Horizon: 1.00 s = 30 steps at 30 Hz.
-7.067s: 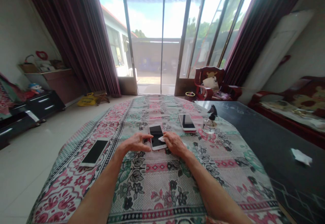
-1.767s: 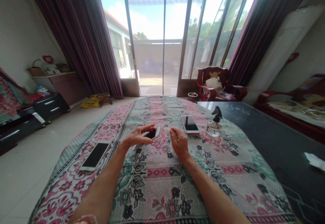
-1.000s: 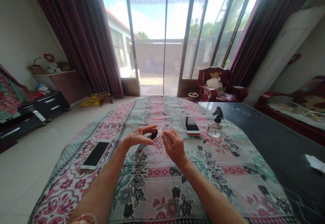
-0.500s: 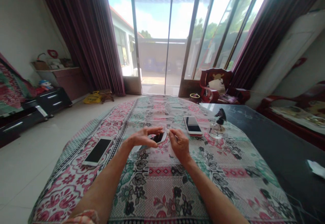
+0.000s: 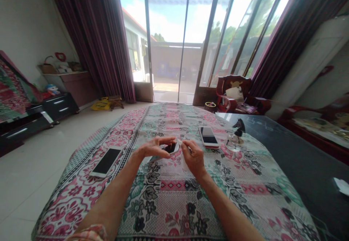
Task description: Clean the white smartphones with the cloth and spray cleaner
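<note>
Near the middle of the cloth-covered table, my left hand [image 5: 154, 148] grips a smartphone [image 5: 171, 148] with a dark screen, thumb along the near edge and fingers over the far edge. My right hand [image 5: 194, 157] is closed in a pinch at the phone's right end. Between its fingertips shows a small whitish, crumpled piece [image 5: 179, 142], touching or very close to the phone's end; its kind is unclear. A white phone with a black screen [image 5: 107, 162] lies to the left. Another white phone [image 5: 208, 137] lies beyond my right hand.
A patterned tablecloth [image 5: 177, 208] covers the round table. On the right stands a dark horse-like figurine [image 5: 239, 127] on a clear base. A black tabletop [image 5: 289, 150] adjoins on the right, with a white paper-like item [image 5: 341, 186]. A wooden chair [image 5: 231, 91] stands behind.
The view has shifted slightly. Both hands keep nearly the same hold at the phone. A white patch seen below my right hand earlier no longer shows there.
</note>
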Each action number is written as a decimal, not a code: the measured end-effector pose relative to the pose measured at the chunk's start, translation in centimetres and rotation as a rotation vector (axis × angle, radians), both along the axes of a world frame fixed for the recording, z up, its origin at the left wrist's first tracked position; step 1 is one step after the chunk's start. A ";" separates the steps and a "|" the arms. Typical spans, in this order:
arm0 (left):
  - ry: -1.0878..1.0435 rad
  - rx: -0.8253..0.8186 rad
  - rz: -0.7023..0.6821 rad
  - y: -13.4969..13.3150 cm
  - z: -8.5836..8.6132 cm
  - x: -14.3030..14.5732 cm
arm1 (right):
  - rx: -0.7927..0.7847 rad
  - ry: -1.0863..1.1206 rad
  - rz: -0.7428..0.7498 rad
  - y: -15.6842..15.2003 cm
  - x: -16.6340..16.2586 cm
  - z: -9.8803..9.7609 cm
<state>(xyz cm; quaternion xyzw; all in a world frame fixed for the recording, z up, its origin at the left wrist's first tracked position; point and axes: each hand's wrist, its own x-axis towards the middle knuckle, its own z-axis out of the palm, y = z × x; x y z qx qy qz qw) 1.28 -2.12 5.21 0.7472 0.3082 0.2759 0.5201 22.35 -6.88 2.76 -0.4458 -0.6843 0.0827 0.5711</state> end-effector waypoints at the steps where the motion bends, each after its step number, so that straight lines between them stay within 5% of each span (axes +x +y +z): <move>1: 0.004 0.006 -0.009 0.0 0.0 0.1 | -0.016 0.002 -0.013 0.3 0.3 -0.3; 6: 0.020 0.013 -0.008 0.0 -0.1 0.4 | -0.043 0.007 -0.033 0.6 0.4 -0.7; 15: -0.035 0.003 0.098 -0.1 0.4 -0.1 | 0.052 0.033 0.069 -1.4 -1.4 1.6; 30: 0.098 0.060 0.055 -0.3 0.0 0.7 | -0.059 0.038 -0.030 0.8 0.4 -1.1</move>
